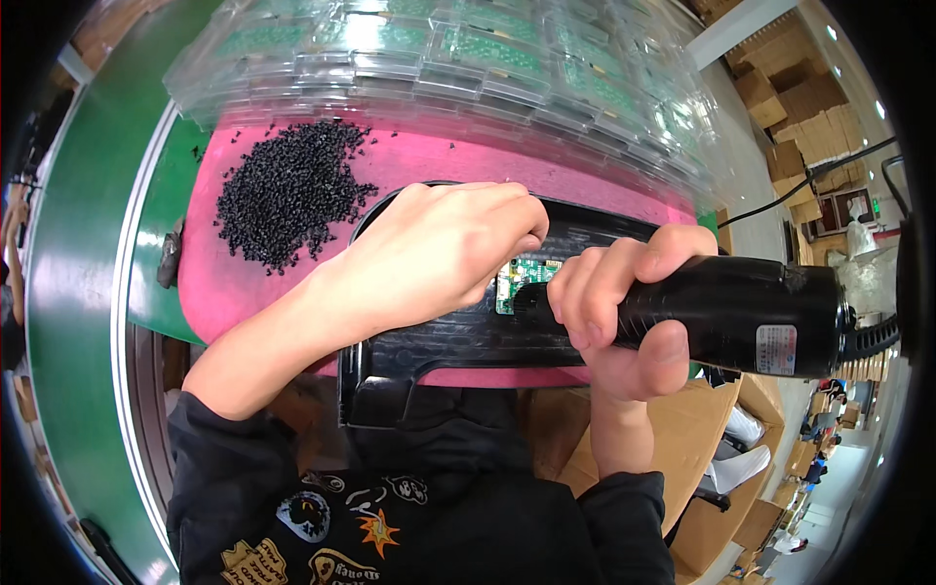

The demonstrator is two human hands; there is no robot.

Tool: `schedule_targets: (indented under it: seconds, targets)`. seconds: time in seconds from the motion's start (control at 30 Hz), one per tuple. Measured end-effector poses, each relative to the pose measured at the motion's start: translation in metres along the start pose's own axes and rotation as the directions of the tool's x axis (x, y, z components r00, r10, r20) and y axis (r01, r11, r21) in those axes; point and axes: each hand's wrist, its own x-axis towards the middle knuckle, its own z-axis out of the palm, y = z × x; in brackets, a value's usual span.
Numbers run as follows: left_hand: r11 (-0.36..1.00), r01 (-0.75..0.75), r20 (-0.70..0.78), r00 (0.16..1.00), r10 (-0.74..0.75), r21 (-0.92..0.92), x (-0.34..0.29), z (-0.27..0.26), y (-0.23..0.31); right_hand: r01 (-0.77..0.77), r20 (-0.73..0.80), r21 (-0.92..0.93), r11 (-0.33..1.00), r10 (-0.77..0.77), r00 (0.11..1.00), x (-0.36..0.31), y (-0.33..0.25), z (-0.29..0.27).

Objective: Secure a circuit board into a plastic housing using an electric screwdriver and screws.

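My right hand (629,297) is wrapped around a thick black electric screwdriver (731,307), which lies almost level with its cable end to the right. Its front end points left, over a small green circuit board (504,292). That board sits inside a long black plastic housing (444,346) in front of me. Reaching across the housing, my left hand (463,239) is closed with its fingers curled down beside the board. Its fingertips are mostly hidden, so whatever they pinch does not show. The screwdriver's tip is also hidden.
A heap of small black screws (292,195) lies on the pink mat (210,283) at left. Stacked clear plastic trays (487,78) with green boards fill the back. A black cable (809,178) hangs at right. An open cardboard box (648,429) stands below, near my right arm.
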Motion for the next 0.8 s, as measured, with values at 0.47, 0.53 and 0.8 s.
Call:
schedule_targets:
  seconds: [0.47, 0.53, 0.8]
  targets:
    - [0.998, 0.032, 0.172, 0.984, -0.039, 0.047, -0.006, 0.0, -0.002, 0.029, 0.02, -0.007, 1.0, -0.029, 0.999, 0.004, 0.009, 0.001]
    - [0.999, 0.007, 0.213, 0.977, -0.016, 0.043, -0.005, -0.002, -0.002, 0.038, -0.047, -0.027, 0.999, -0.039, 0.998, 0.004, -0.011, 0.014]
    - [0.972, -0.069, 0.113, 0.989, 0.096, -0.223, 0.0, 0.002, -0.001, 0.275, 0.148, -0.098, 0.956, -0.26, 0.954, 0.015, -0.029, -0.008]
